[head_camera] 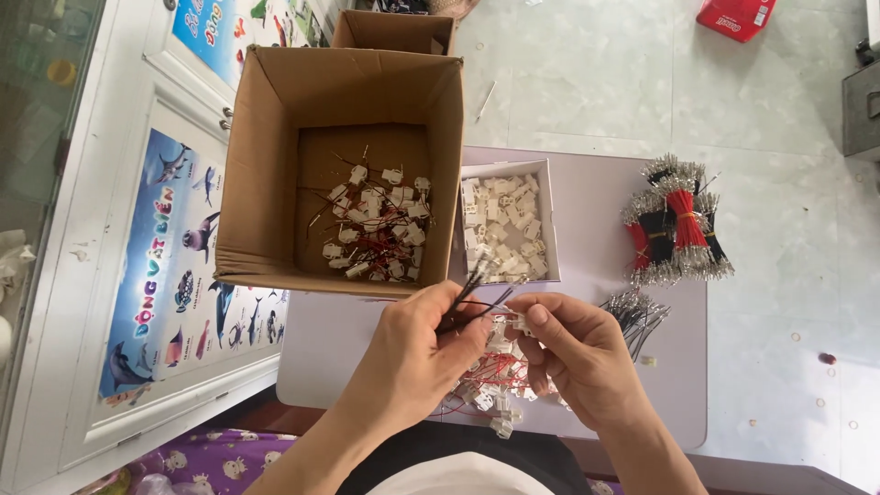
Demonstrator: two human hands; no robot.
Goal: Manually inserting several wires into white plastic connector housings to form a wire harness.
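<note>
The left hand (pixel 412 353) is closed around a small bunch of black wires (pixel 472 298), whose metal tips fan out toward twelve o'clock, just under the near edge of the big cardboard box (pixel 266 183). The right hand (pixel 573 353) pinches a white plastic connector (pixel 520 323) between thumb and forefinger, its fingers narrow around the part, and holds it right at the loose ends of the wires in the left hand. The two hands nearly touch over the pale table (pixel 596 202).

As a judgement of progress: the work looks partly done. In the big cardboard box, at eleven o'clock from the hands, lies a fair heap of finished pieces (pixel 376 225), white connectors with red and black wires attached, covering only part of the box floor. Under the hands, at six o'clock, sits another small pile of wired connectors (pixel 490 385) with red leads on the table.

Plenty looks left. The small white box (pixel 547 215) at twelve o'clock is well filled with bare connectors. At two o'clock, well apart from the hands, several tied bundles of red and black wires (pixel 674 225) lie unopened, and a loose spread of dark wires (pixel 637 316) rests just beside the right hand at three o'clock.
</note>
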